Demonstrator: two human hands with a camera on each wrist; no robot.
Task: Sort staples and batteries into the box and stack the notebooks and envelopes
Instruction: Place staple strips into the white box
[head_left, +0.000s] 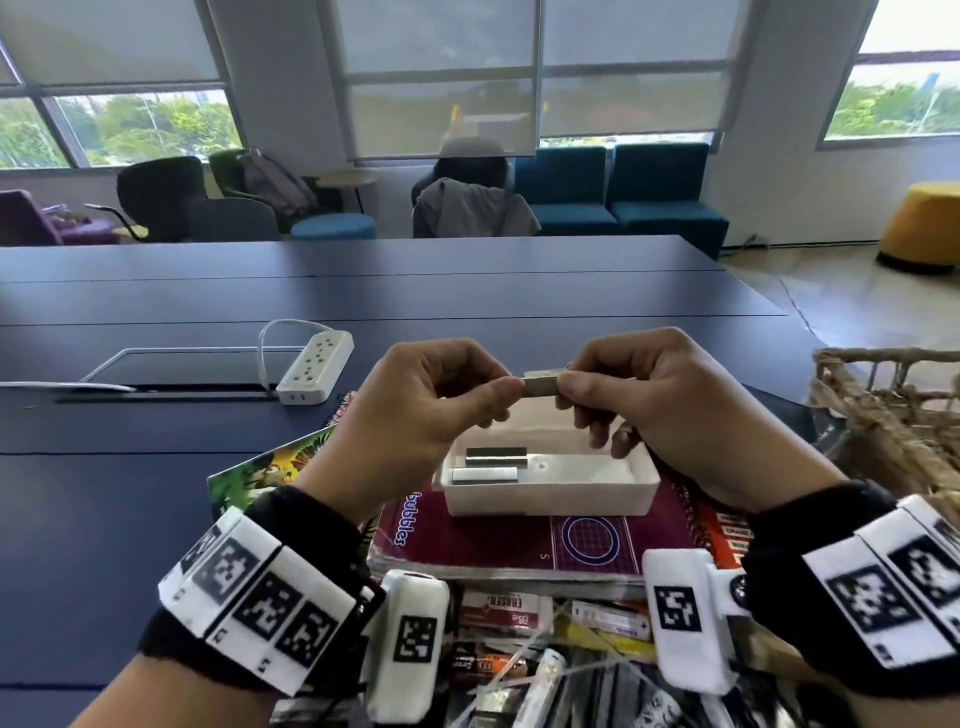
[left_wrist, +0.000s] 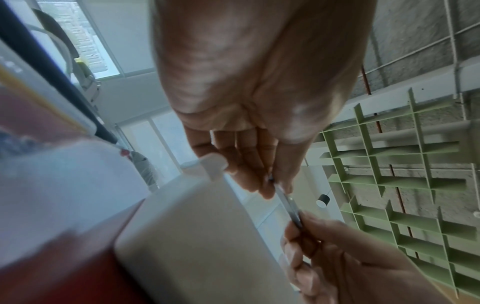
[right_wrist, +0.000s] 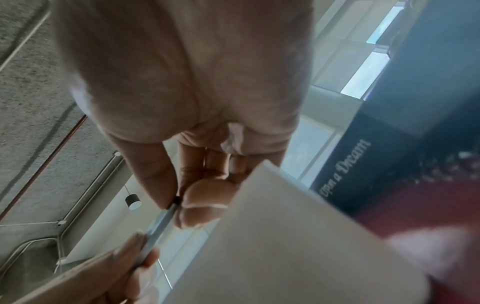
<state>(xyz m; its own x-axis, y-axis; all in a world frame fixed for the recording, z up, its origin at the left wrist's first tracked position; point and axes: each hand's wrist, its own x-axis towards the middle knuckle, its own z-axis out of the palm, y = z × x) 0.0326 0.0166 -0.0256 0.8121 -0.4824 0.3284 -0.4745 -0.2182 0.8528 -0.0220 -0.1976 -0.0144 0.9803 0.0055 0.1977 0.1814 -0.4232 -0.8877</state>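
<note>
1. A blue table (head_left: 156, 467) carries a stack of notebooks (head_left: 493, 545).
2. On them sits a white box (head_left: 550, 493) holding two staple strips (head_left: 493, 465).
3. Above it, left hand (head_left: 415, 415) and right hand (head_left: 665, 415) each pinch an end of another staple strip (head_left: 540, 387).

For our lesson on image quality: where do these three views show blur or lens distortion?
Head view: sharp on the staple strip, window frames bowed by the wide lens. Left wrist view: the white box is smeared and out of focus. Right wrist view: box and foreground blurred.
</note>
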